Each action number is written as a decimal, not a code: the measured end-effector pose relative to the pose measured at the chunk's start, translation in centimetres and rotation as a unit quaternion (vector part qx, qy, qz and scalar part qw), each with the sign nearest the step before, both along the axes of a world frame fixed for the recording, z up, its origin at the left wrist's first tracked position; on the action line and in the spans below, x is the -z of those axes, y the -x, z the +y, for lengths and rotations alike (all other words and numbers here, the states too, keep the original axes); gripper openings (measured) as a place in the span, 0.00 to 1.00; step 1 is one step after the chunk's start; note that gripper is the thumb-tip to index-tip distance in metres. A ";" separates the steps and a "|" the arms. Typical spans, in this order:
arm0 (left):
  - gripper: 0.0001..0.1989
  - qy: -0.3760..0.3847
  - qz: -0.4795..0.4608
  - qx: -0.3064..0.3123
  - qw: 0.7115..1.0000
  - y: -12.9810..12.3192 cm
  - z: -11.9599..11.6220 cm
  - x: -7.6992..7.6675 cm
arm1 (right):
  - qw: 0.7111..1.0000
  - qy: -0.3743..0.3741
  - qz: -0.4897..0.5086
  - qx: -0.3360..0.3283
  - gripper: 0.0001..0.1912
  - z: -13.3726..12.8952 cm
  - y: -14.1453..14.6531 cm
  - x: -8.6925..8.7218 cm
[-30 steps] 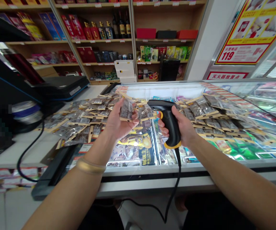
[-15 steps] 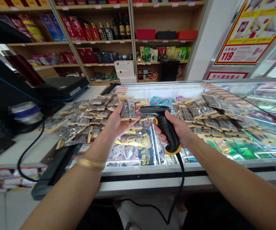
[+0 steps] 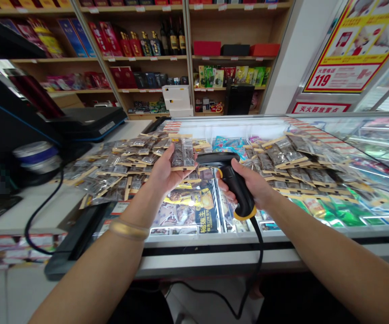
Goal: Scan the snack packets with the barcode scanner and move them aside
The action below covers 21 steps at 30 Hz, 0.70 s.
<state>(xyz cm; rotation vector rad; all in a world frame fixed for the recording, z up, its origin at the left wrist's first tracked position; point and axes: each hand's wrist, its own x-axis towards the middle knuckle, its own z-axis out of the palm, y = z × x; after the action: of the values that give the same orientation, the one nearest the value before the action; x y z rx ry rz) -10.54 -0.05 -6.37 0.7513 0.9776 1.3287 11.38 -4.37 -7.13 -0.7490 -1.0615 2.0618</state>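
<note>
My left hand [image 3: 163, 173] holds up a small clear snack packet [image 3: 182, 154] with a tan edge, its face turned to the right. My right hand [image 3: 252, 182] grips a black and yellow barcode scanner [image 3: 232, 177] by its handle, and the scanner's head points left at the packet, a few centimetres from it. The scanner's black cable [image 3: 253, 270] hangs down from the handle. Both hands hover above the glass lid of a chest freezer [image 3: 214, 234].
Heaps of the same packets lie on the freezer lid, one pile [image 3: 113, 168] to the left and another pile [image 3: 292, 159] to the right. A black till screen [image 3: 8, 121] and its cable stand on the white counter at left. Wooden shelves [image 3: 167, 58] with bottles and boxes line the back.
My left hand turned the packet upright to face the scanner and lifted it slightly. My right hand brought the scanner left and closer to the packet.
</note>
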 end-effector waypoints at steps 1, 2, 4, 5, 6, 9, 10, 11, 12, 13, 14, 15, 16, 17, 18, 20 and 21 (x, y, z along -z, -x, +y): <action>0.18 0.000 -0.003 -0.003 1.000 0.0 0.0 0.0 | 1.000 -0.003 0.000 -0.001 0.27 0.0 0.0 0.0; 0.18 0.001 -0.005 -0.006 1.000 0.0 0.0 0.0 | 1.000 -0.005 0.001 -0.001 0.27 0.0 0.0 0.1; 0.17 0.002 -0.008 -0.010 1.000 -0.1 0.0 -0.1 | 1.000 -0.006 0.004 0.001 0.27 0.1 -0.1 0.1; 0.17 0.002 -0.007 -0.011 1.000 -0.1 0.0 -0.1 | 1.000 -0.005 0.005 0.002 0.27 0.1 -0.1 0.2; 0.16 0.002 -0.007 -0.012 1.000 -0.1 -0.1 -0.1 | 1.000 -0.002 0.005 0.002 0.26 0.1 0.0 0.2; 0.08 -0.004 -0.003 -0.031 0.999 -0.3 -0.1 -0.1 | 1.000 0.006 0.013 0.001 0.26 0.1 0.1 -0.1; 0.06 -0.012 0.001 -0.044 0.999 -0.5 -0.1 -0.1 | 1.000 0.007 0.020 0.006 0.26 0.1 0.0 -0.3; 0.07 -0.022 0.007 -0.059 0.998 -0.9 0.0 -0.3 | 0.999 0.006 0.029 0.016 0.25 0.1 0.0 -0.5; 0.10 -0.033 0.016 -0.072 0.997 -1.3 0.1 -0.5 | 0.999 0.002 0.040 0.029 0.25 0.1 -0.2 -0.8; 0.13 -0.045 0.028 -0.085 0.995 -1.9 0.1 -0.9 | 0.998 -0.005 0.053 0.044 0.25 0.1 -0.6 -1.1; 0.17 -0.055 0.040 -0.092 0.993 -2.8 0.2 -1.5 | 0.996 -0.015 0.067 0.057 0.25 0.1 -1.1 -1.6; 0.21 -0.062 0.052 -0.093 0.992 -3.8 0.3 -2.1 | 0.994 -0.026 0.080 0.071 0.26 0.0 -1.8 -2.0; 0.25 -0.069 0.063 -0.090 0.992 -4.9 0.4 -2.8 | 0.992 -0.036 0.090 0.084 0.26 0.0 -2.6 -2.5; 0.29 -0.075 0.073 -0.081 0.991 -6.3 0.5 -3.5 | 0.989 -0.045 0.097 0.100 0.26 -0.1 -3.7 -3.0; 0.31 -0.081 0.081 -0.068 0.991 -7.8 0.6 -4.1 | 0.986 -0.053 0.101 0.120 0.27 -0.2 -5.0 -3.5; 0.34 -0.092 0.092 -0.038 0.991 -11.1 0.9 -5.0 | 0.978 -0.066 0.099 0.171 0.27 -0.4 -7.9 -4.5; 0.34 -0.099 0.096 -0.025 0.990 -12.9 1.1 -5.3 | 0.973 -0.076 0.098 0.195 0.27 -0.4 -9.4 -4.9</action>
<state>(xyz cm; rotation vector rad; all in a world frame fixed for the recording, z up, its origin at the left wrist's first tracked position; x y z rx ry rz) 2.32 1.08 -1.06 1.0268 1.0321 1.4308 20.76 -4.81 -2.23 -0.6061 -0.8703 1.6614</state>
